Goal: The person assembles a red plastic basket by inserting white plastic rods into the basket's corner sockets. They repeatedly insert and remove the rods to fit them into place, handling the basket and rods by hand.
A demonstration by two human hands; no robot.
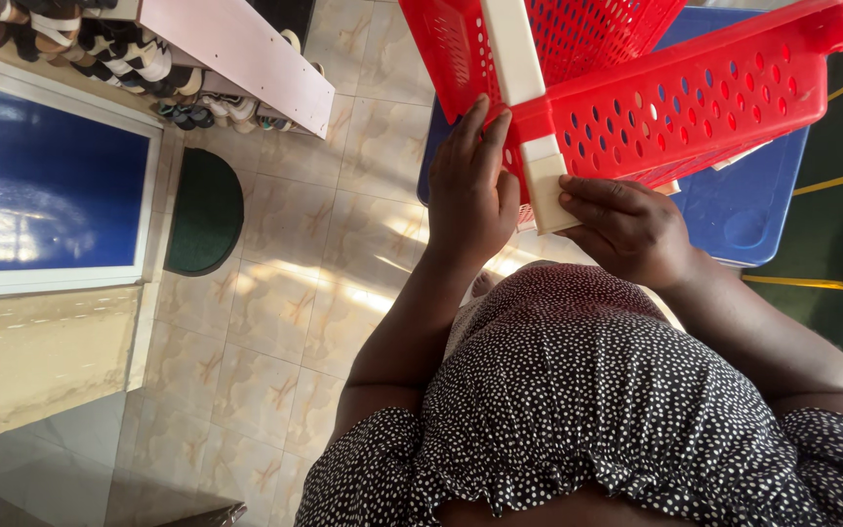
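Sunlight is falling in bright patches across the beige tiled floor (pixel 275 293), where a dark green mat (pixel 205 210) is lying beside a blue-panelled door (pixel 46 185), under a shelf (pixel 246 54) carrying shoes (pixel 119 59).

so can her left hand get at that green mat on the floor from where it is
Probably not: the left hand is up on the red basket, and the green mat lies apart on the floor, well off to its left.

Single head cam, steep downward, close over torso, floor.
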